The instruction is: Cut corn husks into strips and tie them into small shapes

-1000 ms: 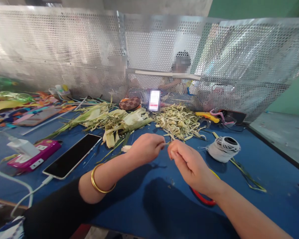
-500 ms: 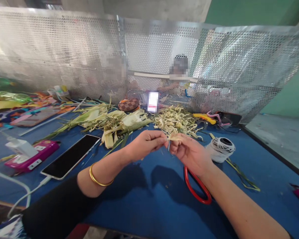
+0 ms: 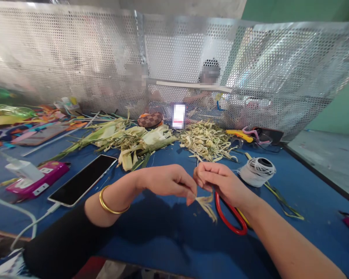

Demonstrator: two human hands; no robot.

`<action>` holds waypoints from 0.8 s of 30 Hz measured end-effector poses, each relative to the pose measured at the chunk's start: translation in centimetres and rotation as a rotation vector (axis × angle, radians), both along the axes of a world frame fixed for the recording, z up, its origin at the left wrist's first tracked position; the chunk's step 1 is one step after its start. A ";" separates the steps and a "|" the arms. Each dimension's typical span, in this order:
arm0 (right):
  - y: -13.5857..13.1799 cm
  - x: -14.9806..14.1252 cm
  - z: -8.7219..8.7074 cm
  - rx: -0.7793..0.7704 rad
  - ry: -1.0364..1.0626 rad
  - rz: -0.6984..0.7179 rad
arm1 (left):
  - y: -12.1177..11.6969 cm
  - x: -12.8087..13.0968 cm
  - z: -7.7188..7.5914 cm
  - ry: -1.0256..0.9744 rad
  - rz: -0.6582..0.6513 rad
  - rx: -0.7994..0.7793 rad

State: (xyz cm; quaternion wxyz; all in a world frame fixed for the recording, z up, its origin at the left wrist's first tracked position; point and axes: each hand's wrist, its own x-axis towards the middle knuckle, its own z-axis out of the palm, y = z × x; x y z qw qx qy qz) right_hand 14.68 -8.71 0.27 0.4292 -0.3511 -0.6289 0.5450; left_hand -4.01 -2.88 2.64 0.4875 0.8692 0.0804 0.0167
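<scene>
My left hand (image 3: 171, 182) is closed in a pinch, bent downward. A pale corn husk strip (image 3: 206, 205) with a frayed end hangs just beside its fingertips. Touching it on the right, my right hand (image 3: 216, 178) has its fingers curled shut around part of the strip, most of which they hide. A thin pale tip shows above these fingers. Below the right hand lie scissors with a red handle (image 3: 231, 221); their blades are hidden. Behind the hands are a heap of shredded husk strips (image 3: 208, 141) and whole corn husks (image 3: 133, 141).
To the right stand a spool of white string (image 3: 257, 172) and a green husk strip (image 3: 285, 205). A phone (image 3: 83, 180) on a charging cable and a magenta power strip (image 3: 39, 180) lie left. A perforated metal screen (image 3: 174, 46) closes off the back, with people behind it.
My hands drew together and shifted, the left wrist bending down. The husk end, earlier lying across my right fingers, now hangs below the fingertips. More of the red handle shows than at first.
</scene>
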 end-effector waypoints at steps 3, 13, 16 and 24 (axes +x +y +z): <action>0.5 -0.2 -0.5 -0.150 0.367 -0.055 | 0.2 0.2 -0.1 -0.176 0.221 -0.302; 0.4 -1.6 -2.1 0.268 -0.136 -0.393 | 0.6 2.1 -2.8 -0.114 0.840 0.303; -0.1 -0.8 -1.1 0.352 -0.451 -0.266 | 0.4 1.3 -1.9 0.062 0.512 0.455; -0.1 -0.7 -0.3 -0.088 0.365 -0.036 | 0.6 0.0 -0.9 -0.129 0.118 -0.525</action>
